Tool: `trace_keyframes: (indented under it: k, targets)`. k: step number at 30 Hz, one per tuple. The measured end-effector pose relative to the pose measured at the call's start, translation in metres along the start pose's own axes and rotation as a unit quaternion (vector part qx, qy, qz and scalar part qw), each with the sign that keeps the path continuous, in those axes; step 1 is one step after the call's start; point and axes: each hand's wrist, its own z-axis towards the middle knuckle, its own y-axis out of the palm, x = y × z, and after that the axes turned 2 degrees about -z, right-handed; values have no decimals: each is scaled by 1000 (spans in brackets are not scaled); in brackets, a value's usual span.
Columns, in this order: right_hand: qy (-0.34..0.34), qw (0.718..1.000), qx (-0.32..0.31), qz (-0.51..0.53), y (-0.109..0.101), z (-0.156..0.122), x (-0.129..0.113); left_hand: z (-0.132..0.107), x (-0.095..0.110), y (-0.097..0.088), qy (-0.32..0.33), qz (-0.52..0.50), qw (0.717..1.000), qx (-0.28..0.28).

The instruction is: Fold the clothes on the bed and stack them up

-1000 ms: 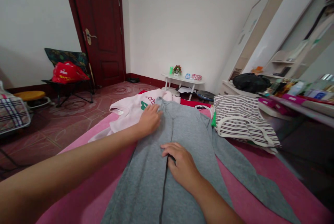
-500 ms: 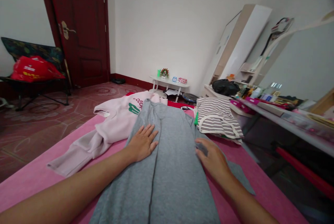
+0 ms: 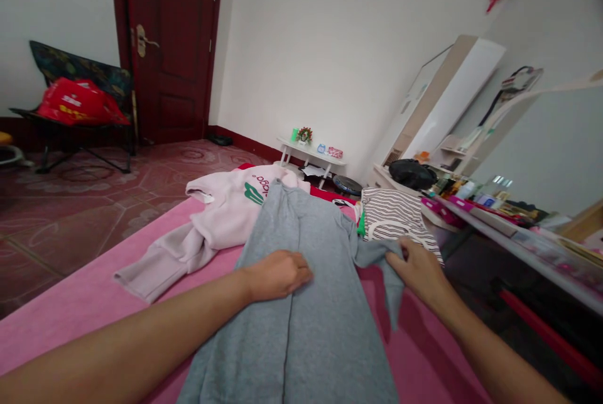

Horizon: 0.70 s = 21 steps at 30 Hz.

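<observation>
A long grey garment point(image 3: 325, 322) lies lengthwise on the pink bedding, one side folded in along a dark seam line. My right hand point(image 3: 419, 269) pinches its grey sleeve point(image 3: 377, 253), raised off the bed with the end hanging down. My left hand point(image 3: 281, 273) rests on the garment near that line, fingers curled together; whether cloth is between them is hidden. Left of the garment lies a pale pink sweatshirt point(image 3: 226, 200) with a green print and one sleeve stretched toward me. Beyond my right hand is a folded striped garment point(image 3: 393, 212).
Pink bedding point(image 3: 188, 322) spreads beneath the clothes. Along the right runs a dressing table point(image 3: 518, 234) crowded with bottles and boxes. A small white table point(image 3: 308, 151) stands by the far wall. At far left, a folding chair point(image 3: 80, 71) holds a red bag point(image 3: 80, 102).
My right hand has taken hold of the grey sleeve and lifted it outward to the right. My left hand, flat before, has shifted right and curled its fingers. The view has tilted.
</observation>
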Motion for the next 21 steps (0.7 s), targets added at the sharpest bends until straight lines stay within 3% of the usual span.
trace_keyframes:
  k: [3,5,7,8,10,12,15,18,21]
  targets:
    - [102,981,63,151,-10,55,-30,-1,8,-7,77,46,996,-5]
    - [113,969,91,198,-12,84,-58,-4,10,-10,97,59,993,13]
    - [79,961,101,244,-12,96,-94,-7,10,-12,105,69,992,33]
    - [33,957,79,276,-12,94,-114,-9,10,-12,106,73,991,43]
    - [-148,922,-58,353,-9,76,-147,-11,11,-14,106,77,989,61]
    - [-222,900,-167,336,-5,45,-162,-12,12,-17,98,76,990,71]
    - [-202,922,-237,228,5,-8,-138,-11,11,-20,45,74,992,88]
    - [-121,964,-217,90,16,-60,-79,-9,6,-17,-61,90,988,109]
    - [-53,972,-227,14,20,-110,-26,-8,-5,-9,-190,120,968,115]
